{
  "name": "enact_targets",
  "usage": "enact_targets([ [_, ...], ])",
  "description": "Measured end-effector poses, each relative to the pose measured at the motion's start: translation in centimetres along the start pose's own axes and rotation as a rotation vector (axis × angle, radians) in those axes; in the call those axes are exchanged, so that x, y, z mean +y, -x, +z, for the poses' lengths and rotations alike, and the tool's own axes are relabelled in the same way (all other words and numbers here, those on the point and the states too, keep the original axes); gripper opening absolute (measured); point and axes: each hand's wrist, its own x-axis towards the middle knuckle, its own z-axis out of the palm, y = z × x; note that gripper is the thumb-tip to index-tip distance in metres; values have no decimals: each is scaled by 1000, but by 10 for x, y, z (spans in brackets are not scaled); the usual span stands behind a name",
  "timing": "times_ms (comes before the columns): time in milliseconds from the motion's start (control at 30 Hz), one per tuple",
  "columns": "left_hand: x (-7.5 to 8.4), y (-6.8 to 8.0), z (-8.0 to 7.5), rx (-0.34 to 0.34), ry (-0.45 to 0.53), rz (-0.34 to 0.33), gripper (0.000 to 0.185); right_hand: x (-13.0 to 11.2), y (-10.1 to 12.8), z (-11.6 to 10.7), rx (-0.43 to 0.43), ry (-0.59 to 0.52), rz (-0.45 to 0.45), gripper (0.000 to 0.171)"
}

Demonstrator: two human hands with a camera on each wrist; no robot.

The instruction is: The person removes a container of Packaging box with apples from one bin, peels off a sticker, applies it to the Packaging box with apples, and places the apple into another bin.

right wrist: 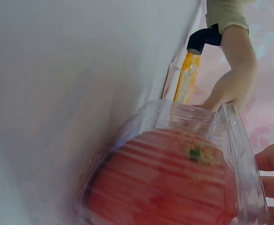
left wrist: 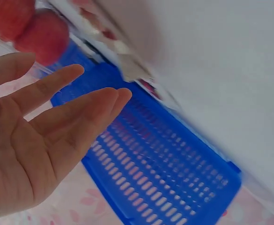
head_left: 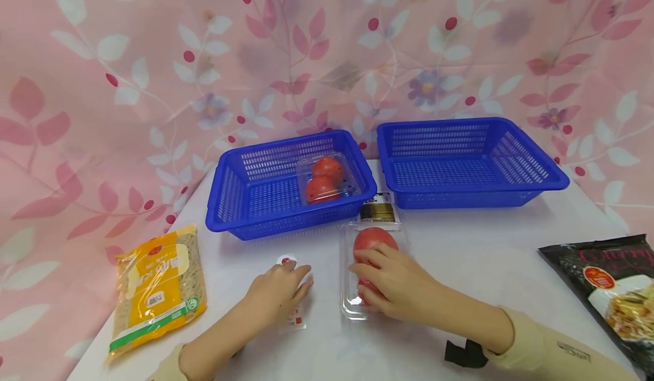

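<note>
A clear plastic clamshell (head_left: 352, 304) with red tomatoes (head_left: 372, 238) lies on the white table (head_left: 470, 250) in front of the left blue basket (head_left: 255, 199). My right hand (head_left: 378, 270) lies over it, fingers and thumb curled round the box. In the right wrist view the clamshell (right wrist: 174, 178) fills the frame, with my fingertips (right wrist: 271, 159) at its right side. My left hand (head_left: 296, 279) rests flat on a small white sachet (head_left: 295, 316) left of the box. Its fingers (left wrist: 76, 112) are straight in the left wrist view.
A second clamshell of tomatoes (head_left: 324, 179) sits inside the left basket. Another blue basket (head_left: 470, 162) stands at the back right. A yellow noodle packet (head_left: 158, 290) lies at the left edge, a black packet (head_left: 613, 290) at the right edge. A pink floral cloth hangs behind.
</note>
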Motion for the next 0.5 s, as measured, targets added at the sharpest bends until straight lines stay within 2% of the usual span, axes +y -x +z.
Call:
enact_targets([
  [133,-13,-3,4,-35,3,-54,27,-5,-3,3,-51,-26,22,29],
  [267,-22,-3,4,-123,32,-100,28,-10,-6,4,-105,-42,52,30],
  [400,-26,-3,5,-208,54,-132,40,-13,-8,7,-106,-27,36,30],
  [500,-28,-2,6,-251,55,-146,50,-15,-11,10,-81,-4,-19,29],
])
